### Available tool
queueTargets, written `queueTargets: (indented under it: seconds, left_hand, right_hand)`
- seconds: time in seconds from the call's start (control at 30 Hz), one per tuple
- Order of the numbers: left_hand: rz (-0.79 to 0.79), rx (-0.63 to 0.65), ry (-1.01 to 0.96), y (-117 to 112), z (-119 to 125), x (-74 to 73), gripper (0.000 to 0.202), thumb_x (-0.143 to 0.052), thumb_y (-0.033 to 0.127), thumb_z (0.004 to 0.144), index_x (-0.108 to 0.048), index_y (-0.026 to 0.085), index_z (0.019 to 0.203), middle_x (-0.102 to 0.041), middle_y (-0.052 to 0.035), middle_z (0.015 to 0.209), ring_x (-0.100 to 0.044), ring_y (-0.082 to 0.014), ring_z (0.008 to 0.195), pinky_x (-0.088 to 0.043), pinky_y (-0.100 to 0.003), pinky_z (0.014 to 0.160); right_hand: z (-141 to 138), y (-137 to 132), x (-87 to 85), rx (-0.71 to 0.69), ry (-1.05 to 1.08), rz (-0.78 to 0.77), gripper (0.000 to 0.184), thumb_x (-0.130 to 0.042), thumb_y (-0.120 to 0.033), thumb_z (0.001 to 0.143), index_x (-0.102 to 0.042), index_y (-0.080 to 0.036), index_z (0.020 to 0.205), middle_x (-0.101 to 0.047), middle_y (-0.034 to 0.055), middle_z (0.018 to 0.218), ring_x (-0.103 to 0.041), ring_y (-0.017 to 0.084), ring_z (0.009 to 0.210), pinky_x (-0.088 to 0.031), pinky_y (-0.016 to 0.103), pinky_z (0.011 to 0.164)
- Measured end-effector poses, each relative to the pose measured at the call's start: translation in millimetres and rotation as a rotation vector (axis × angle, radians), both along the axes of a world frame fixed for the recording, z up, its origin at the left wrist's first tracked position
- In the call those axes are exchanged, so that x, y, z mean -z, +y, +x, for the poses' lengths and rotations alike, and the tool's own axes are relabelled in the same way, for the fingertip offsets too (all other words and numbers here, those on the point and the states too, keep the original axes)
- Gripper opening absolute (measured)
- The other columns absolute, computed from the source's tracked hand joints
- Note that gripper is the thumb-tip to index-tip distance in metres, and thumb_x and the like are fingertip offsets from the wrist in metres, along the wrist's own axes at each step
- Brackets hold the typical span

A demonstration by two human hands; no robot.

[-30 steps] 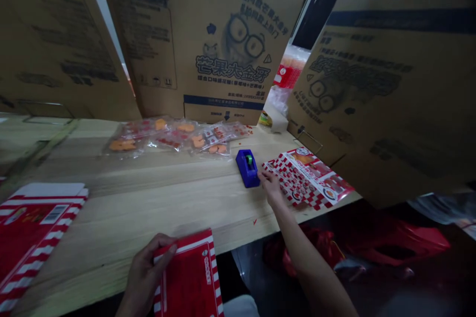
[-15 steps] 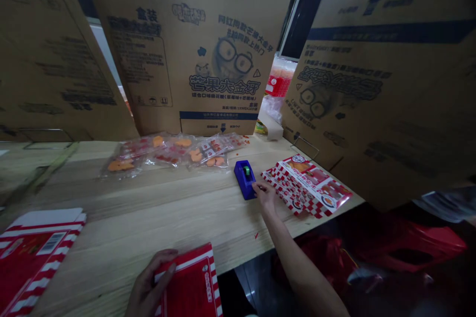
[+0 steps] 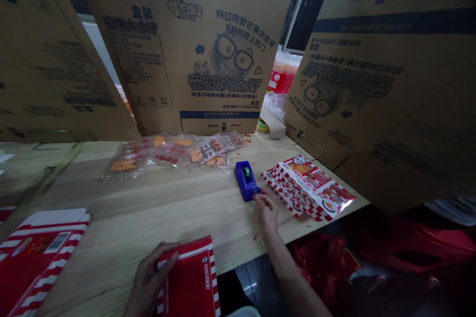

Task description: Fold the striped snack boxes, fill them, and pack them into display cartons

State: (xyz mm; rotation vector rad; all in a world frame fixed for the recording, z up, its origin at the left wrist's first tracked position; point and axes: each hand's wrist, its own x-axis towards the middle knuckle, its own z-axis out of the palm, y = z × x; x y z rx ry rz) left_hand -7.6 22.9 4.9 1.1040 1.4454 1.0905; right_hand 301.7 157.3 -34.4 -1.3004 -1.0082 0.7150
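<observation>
My left hand grips the upper left corner of a red and white striped flat carton at the near edge of the wooden table. My right hand reaches out to the front end of a small blue tape dispenser with a green roll. Its fingers are pinched together right at the dispenser's near end; whatever they hold is too small to make out. A stack of red-checkered printed cartons lies just right of that hand.
Clear bags of orange snacks lie along the table's back. Flat red striped cartons are stacked at the left. Large brown shipping boxes stand behind and to the right. Red bags sit under the table edge.
My right hand has drawn back slightly from beside the checkered cartons to the dispenser's near end. The left hand keeps its hold on the striped carton.
</observation>
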Motion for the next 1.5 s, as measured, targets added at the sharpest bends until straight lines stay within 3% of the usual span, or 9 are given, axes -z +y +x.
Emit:
queueTargets:
  seconds: [0.1, 0.3, 0.43, 0.53, 0.7, 0.83, 1.0, 1.2, 1.5]
  left_hand:
    - [0.032, -0.004, -0.005, 5, 0, -7.3, 0.032, -0.069, 0.048, 0.073, -0.073, 0.020, 0.089, -0.065, -0.0055, 0.091, -0.063, -0.0257, 0.088, -0.052, -0.030, 0.073]
    - [0.122, 0.022, 0.049, 32, -10, -32.5, 0.029, -0.065, 0.044, 0.078, -0.071, 0.017, 0.087, -0.064, -0.0064, 0.089, -0.060, -0.0218, 0.086, -0.048, -0.028, 0.074]
    - [0.162, 0.083, 0.031, 50, -23, -43.8, 0.024, -0.065, 0.038, 0.079, -0.070, 0.015, 0.083, -0.064, -0.0053, 0.085, -0.059, -0.0182, 0.080, -0.045, -0.025, 0.070]
    - [0.133, 0.132, -0.013, 59, -25, -45.4, 0.025, -0.067, 0.038, 0.076, -0.069, 0.014, 0.080, -0.064, -0.0039, 0.079, -0.059, -0.0164, 0.074, -0.043, -0.024, 0.066]
    - [0.087, 0.271, -0.023, 69, -15, -47.4, 0.028, -0.071, 0.040, 0.072, -0.069, 0.013, 0.075, -0.064, -0.0038, 0.075, -0.057, -0.0150, 0.069, -0.042, -0.023, 0.063]
    - [0.074, 0.306, -0.030, 73, -14, -51.6, 0.027, -0.071, 0.039, 0.070, -0.069, 0.013, 0.075, -0.065, -0.0034, 0.073, -0.057, -0.0145, 0.066, -0.041, -0.022, 0.060]
    - [0.080, 0.352, -0.012, 71, -19, -56.8, 0.024, -0.069, 0.037, 0.071, -0.070, 0.013, 0.075, -0.066, -0.0030, 0.072, -0.057, -0.0146, 0.067, -0.040, -0.023, 0.062]
    - [0.110, 0.349, 0.003, 65, -21, -64.8, 0.022, -0.068, 0.035, 0.072, -0.070, 0.013, 0.075, -0.066, -0.0042, 0.076, -0.058, -0.0158, 0.071, -0.041, -0.024, 0.065]
    - [0.362, 0.436, 0.078, 58, -16, -95.7, 0.013, -0.068, 0.026, 0.078, -0.072, 0.015, 0.085, -0.063, -0.0047, 0.083, -0.060, -0.0157, 0.078, -0.045, -0.027, 0.074]
  right_hand:
    - [-4, -2, 9.1, 0.142, 0.021, 0.012, 0.029, -0.065, -0.044, 0.073, -0.064, -0.015, 0.070, -0.058, 0.0131, 0.113, -0.056, 0.024, 0.105, -0.046, 0.038, 0.088]
    - [11, -2, 17.9, 0.119, -0.106, 0.029, 0.030, -0.062, -0.045, 0.074, -0.057, -0.017, 0.065, -0.059, 0.0096, 0.093, -0.056, 0.022, 0.087, -0.048, 0.036, 0.076]
    - [7, -19, 2.3, 0.103, -0.088, 0.020, 0.025, -0.061, -0.043, 0.080, -0.058, -0.019, 0.077, -0.057, 0.0063, 0.093, -0.054, 0.020, 0.087, -0.045, 0.032, 0.076]
    - [-18, -17, -34.3, -0.247, -0.143, -0.008, 0.024, -0.062, -0.042, 0.081, -0.060, -0.019, 0.075, -0.057, 0.0031, 0.085, -0.054, 0.018, 0.082, -0.043, 0.029, 0.073]
    - [-86, 17, -105.3, -1.261, -0.324, -0.099, 0.034, -0.064, -0.047, 0.081, -0.061, -0.016, 0.068, -0.059, 0.0031, 0.080, -0.054, 0.014, 0.074, -0.042, 0.025, 0.065]
    - [-123, 34, -123.7, -1.622, -0.563, -0.056, 0.031, -0.065, -0.043, 0.081, -0.063, -0.015, 0.069, -0.055, -0.0012, 0.072, -0.049, 0.010, 0.064, -0.038, 0.021, 0.059]
    - [-141, 34, -116.7, -1.666, -0.749, -0.007, 0.021, -0.068, -0.030, 0.077, -0.063, -0.014, 0.065, -0.052, -0.0039, 0.064, -0.045, 0.008, 0.056, -0.032, 0.019, 0.052]
    - [-143, 19, -122.3, -1.359, -0.957, -0.011, 0.028, -0.078, -0.035, 0.066, -0.060, -0.015, 0.058, -0.054, -0.0029, 0.056, -0.047, 0.009, 0.053, -0.028, 0.021, 0.049]
    - [-132, 12, -109.5, -1.628, 0.111, -0.719, 0.050, -0.086, -0.050, 0.049, -0.062, -0.012, 0.072, -0.057, -0.0054, 0.057, -0.048, 0.006, 0.046, -0.033, 0.017, 0.044]
